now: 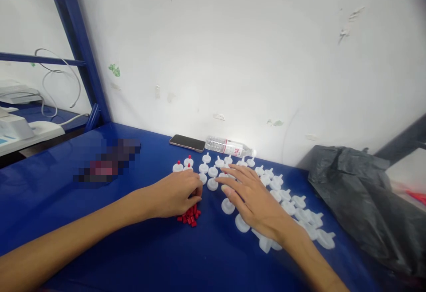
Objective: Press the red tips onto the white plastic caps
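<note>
My left hand [175, 199] rests on the blue table [133, 247] with its fingers curled over a small pile of red caps [189, 216]; what the fingertips pinch is hidden. My right hand [254, 199] lies flat, fingers stretched out over several white plastic nozzle pieces [296, 203], its fingertips near one white piece [212, 184]. Behind the left hand stand white pieces with red caps fitted [183, 164].
A phone [187, 142] and a lying water bottle [229, 147] sit against the white wall. A black plastic bag [359, 194] fills the right side. A blurred-out object [108, 163] lies at the left. A blue shelf frame [80, 48] with cables stands far left.
</note>
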The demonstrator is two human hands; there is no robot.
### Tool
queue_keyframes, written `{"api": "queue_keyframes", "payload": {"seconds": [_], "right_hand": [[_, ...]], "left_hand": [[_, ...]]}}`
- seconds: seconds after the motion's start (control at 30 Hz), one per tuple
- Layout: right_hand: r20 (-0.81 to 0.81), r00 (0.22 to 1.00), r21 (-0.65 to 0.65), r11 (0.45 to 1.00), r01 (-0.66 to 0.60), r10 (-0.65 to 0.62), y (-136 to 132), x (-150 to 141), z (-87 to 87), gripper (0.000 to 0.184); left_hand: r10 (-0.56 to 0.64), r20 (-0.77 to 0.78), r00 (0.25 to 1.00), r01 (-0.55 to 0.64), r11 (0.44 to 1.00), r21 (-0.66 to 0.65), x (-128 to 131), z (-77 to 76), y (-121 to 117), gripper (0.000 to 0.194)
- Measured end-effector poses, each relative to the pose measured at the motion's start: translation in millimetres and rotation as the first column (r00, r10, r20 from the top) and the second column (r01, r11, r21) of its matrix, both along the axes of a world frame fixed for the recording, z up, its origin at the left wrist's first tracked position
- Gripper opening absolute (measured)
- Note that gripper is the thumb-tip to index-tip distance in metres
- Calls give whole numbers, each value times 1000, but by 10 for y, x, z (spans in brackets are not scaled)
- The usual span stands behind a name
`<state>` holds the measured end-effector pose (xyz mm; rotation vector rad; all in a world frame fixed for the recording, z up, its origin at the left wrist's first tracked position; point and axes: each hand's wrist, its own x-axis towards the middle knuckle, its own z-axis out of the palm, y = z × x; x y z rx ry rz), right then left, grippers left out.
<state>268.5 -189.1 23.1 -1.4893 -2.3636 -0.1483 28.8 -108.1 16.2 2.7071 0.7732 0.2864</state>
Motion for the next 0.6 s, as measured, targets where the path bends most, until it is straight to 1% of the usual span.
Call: {"api": "queue_keyframes", "payload": {"seconds": [0.07,0.2,0.27,0.3,0.37,0.43,0.47,0.53,0.6], "right_hand": [[16,1000,-78,997,-6,7,-14,-56,11,42],[9,1000,-228,974,-8,10,-21,-141,13,49],[1,1000,-254,967,-14,14,-20,-152,7,50],[-5,1000,-247,969,-22,21,-20,-151,4,50],[-22,999,-192,980,-43,40,-16,-141,-2,48],[-42,998,-90,994,-60,56,-8,-129,-4,42],[-53,997,-32,998,-63,61,-2,-124,-5,38],[-74,995,72,995,-64,69,10,-122,-9,27],[-86,993,137,988,-73,86,14,-129,-18,19]], "left_hand": [[15,11,1000,-16,1000,16,8,-14,20,8],[47,63,997,-49,998,34,25,-33,76,11],[47,119,992,-50,998,24,36,-35,100,13],[46,155,987,-50,998,23,42,-33,108,16],[45,241,969,-53,998,27,55,-19,112,23],[68,326,943,-75,997,9,68,6,101,27],[101,368,924,-101,995,-20,75,22,93,27],[192,444,875,-150,980,-128,89,51,72,23],[270,510,817,-137,949,-284,106,75,50,21]]}}
